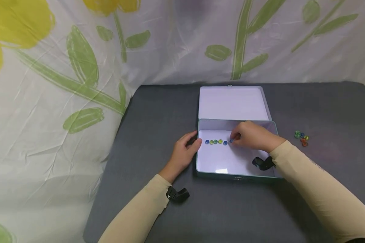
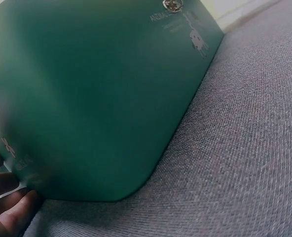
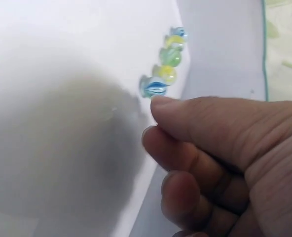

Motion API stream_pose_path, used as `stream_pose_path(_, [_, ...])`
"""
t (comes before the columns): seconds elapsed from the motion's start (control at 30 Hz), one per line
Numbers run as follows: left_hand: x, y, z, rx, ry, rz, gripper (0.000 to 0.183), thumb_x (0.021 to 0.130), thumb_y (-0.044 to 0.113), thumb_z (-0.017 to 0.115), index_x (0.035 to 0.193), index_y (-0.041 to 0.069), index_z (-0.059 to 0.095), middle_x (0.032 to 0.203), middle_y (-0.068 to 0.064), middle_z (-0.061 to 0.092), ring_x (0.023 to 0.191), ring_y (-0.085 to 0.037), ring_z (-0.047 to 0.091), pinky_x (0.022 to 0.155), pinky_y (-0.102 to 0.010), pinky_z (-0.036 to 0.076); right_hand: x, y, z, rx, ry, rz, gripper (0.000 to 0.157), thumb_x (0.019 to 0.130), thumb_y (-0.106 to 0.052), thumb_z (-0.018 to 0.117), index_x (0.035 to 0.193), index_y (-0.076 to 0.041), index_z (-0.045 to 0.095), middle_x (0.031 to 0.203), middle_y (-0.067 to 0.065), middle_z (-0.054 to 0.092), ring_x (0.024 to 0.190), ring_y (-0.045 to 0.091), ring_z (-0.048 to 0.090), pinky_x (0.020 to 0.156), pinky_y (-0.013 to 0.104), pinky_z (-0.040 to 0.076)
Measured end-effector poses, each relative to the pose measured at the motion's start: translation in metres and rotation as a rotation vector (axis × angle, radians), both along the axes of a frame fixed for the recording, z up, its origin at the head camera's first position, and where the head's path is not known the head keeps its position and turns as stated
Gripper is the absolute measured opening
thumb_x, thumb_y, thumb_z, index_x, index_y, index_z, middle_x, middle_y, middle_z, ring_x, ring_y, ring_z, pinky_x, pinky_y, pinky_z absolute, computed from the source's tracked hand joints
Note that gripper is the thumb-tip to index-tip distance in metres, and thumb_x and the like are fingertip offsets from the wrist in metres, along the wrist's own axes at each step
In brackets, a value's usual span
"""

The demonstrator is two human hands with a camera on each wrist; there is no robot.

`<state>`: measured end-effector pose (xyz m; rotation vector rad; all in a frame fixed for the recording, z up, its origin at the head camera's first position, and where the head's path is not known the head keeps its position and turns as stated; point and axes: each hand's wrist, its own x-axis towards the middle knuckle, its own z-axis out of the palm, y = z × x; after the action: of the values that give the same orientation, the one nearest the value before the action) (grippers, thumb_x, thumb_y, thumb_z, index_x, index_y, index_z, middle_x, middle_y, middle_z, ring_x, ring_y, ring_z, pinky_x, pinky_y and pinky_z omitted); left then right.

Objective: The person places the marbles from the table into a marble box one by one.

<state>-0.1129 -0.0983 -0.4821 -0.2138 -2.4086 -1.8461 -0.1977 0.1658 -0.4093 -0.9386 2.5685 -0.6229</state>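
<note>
Inside the open box [image 1: 213,158], the right hand [image 1: 250,135] has a narrow grip, thumb and fingertips pinching a blue marble [image 1: 231,140] beside the marble row [image 1: 215,142]. The left hand [image 1: 184,151] rests against the box's left wall.

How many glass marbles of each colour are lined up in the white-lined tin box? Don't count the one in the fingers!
Round blue glass marbles: 2
Round yellow glass marbles: 2
Round green glass marble: 1
Total: 5, leaving out the blue one the right hand pinches.
</note>
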Motion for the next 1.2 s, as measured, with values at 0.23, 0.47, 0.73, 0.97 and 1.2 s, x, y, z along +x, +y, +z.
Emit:
stream_pose_path(0.23, [-0.0005,0.0008,0.0037,-0.01,-0.005,-0.003,0.053,0.102,0.025,0.065,0.144,-0.006,0.059,0.141,-0.025,0.061,0.129,-0.036,0.061,0.102,-0.049,0.056,-0.0003,-0.0025,-0.0028,0.026,0.026,-0.004,0.011,0.086,-0.002,0.081,0.097,-0.001,0.082,0.089,0.005,0.078,0.081,0.014,0.069,0.079,0.041,0.06])
stream_pose_path(0.47, [-0.001,0.0016,0.0031,-0.018,-0.004,-0.002,0.053,0.102,0.026,0.065,0.144,-0.005,0.06,0.14,-0.024,0.062,0.127,-0.035,0.062,0.1,-0.048,0.057,0.001,-0.004,-0.0043,0.063,0.053,-0.004,0.013,0.086,-0.005,0.083,0.099,-0.002,0.082,0.091,0.004,0.078,0.082,0.014,0.068,0.082,0.042,0.06])
stream_pose_path(0.73, [-0.0006,0.0024,0.0042,-0.015,-0.015,0.007,0.05,0.101,0.02,0.066,0.144,-0.006,0.059,0.14,-0.024,0.062,0.126,-0.036,0.062,0.1,-0.05,0.056,0.0009,-0.0042,-0.0054,0.073,0.067,-0.005,0.013,0.086,-0.003,0.081,0.099,-0.003,0.083,0.091,0.004,0.078,0.081,0.014,0.066,0.082,0.042,0.059])
stream_pose_path(0.97, [-0.0011,0.0017,0.0036,-0.022,-0.014,0.024,0.05,0.101,0.022,0.066,0.143,-0.005,0.061,0.138,-0.023,0.064,0.125,-0.035,0.063,0.099,-0.052,0.057,-0.0007,-0.0053,-0.0066,0.059,0.054,-0.006,0.015,0.086,-0.005,0.084,0.101,-0.002,0.083,0.093,0.004,0.079,0.083,0.015,0.067,0.083,0.042,0.06])
stream_pose_path(1.2, [-0.0009,0.0016,0.0025,-0.035,-0.028,0.023,0.051,0.1,0.024,0.067,0.143,-0.004,0.061,0.139,-0.023,0.063,0.123,-0.034,0.064,0.099,-0.05,0.057,-0.0003,-0.0043,-0.0081,0.063,0.036,-0.012,0.018,0.086,-0.006,0.085,0.103,-0.001,0.082,0.094,0.005,0.079,0.083,0.014,0.067,0.083,0.041,0.059])
